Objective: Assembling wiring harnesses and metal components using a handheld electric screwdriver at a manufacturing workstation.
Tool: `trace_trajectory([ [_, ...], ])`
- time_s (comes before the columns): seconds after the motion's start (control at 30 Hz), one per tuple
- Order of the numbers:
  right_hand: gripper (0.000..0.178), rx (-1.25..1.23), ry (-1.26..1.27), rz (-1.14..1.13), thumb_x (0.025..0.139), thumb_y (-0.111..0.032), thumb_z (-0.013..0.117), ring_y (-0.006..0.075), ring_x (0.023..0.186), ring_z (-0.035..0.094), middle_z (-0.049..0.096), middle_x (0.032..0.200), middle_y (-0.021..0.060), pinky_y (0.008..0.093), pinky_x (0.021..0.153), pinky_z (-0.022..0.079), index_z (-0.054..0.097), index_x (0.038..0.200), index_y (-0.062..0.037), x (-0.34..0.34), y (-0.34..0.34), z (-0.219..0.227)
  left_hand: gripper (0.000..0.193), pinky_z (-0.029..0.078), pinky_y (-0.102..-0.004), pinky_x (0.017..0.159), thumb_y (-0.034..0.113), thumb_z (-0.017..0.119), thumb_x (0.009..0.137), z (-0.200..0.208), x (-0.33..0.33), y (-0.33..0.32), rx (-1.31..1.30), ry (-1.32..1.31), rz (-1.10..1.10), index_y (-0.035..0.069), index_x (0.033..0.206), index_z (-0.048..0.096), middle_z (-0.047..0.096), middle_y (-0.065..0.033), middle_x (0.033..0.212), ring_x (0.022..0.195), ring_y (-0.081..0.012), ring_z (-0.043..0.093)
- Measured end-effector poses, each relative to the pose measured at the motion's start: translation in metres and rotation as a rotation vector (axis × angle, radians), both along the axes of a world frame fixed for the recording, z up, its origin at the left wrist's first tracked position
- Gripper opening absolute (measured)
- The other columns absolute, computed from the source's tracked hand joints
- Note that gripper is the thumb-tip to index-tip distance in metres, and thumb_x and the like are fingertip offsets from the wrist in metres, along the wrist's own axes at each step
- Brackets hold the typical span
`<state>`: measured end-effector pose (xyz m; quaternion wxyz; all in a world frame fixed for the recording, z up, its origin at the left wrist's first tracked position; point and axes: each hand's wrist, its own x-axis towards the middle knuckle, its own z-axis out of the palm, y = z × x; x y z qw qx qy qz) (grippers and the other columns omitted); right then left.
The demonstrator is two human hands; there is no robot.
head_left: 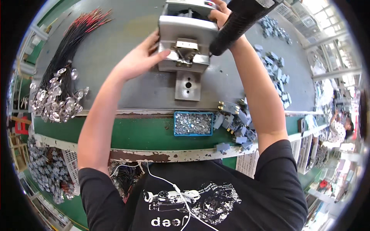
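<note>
Hands — left (143,57), right (220,15) — on grey press (185,34); blue tray (193,123) near.

A grey metal workbench (115,46) carries a grey press machine (187,42) at its middle. A bundle of black and red wires (69,46) with round metal caps lies at its left edge; small blue-grey components (275,69) are scattered along the right. A blue tray of small metal parts (193,123) sits on the green front ledge (135,133).
</note>
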<state>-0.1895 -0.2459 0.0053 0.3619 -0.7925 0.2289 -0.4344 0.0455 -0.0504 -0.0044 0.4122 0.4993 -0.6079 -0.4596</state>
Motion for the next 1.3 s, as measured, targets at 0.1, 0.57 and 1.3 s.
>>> trace_trajectory([
  [0.1, 0.037, 0.169, -0.12, -0.264, 0.102, -0.024, 0.063, 0.0152, 0.1, 0.058, 0.064, 0.114, 0.009, 0.0293, 0.089, 0.049, 0.058, 0.127, 0.003, -0.066, 0.025, -0.006, 0.063, 0.042, -0.0381, 0.114, 0.028, 0.066, 0.102, 0.029, 0.023, 0.008, -0.117, -0.173, 0.205, 0.002, 0.154, 0.04, 0.048, -0.0169, 0.155, 0.138, -0.0268, 0.052],
  [0.57, 0.096, 0.212, 1.097, -0.817, 0.093, -0.082, 0.043, 0.0468, 0.146, 0.039, 0.051, 0.153, 0.0232, 0.048, 0.123, 0.028, 0.036, 0.161, -0.0156, -0.321, -0.005, -0.062, 0.038, 0.037, -0.0393, 0.117, 0.007, 0.06, 0.099, -0.026, 0.012, 0.129, -0.115, -0.595, 0.238, 0.001, 0.137, 0.057, 0.056, -0.0195, 0.145, 0.137, -0.032, 0.052],
  [1.3, 0.062, 0.044, 0.932, -0.556, 0.105, -0.038, 0.058, 0.038, 0.153, 0.031, 0.04, 0.16, 0.0247, 0.0441, 0.124, 0.027, 0.04, 0.157, -0.0082, -0.192, 0.054, -0.04, 0.049, 0.042, -0.0457, 0.112, 0.033, 0.069, 0.097, 0.096, 0.236, 0.121, -0.236, -1.345, 0.866, 0.006, 0.137, 0.06, 0.059, -0.0204, 0.141, 0.134, -0.0381, 0.053],
])
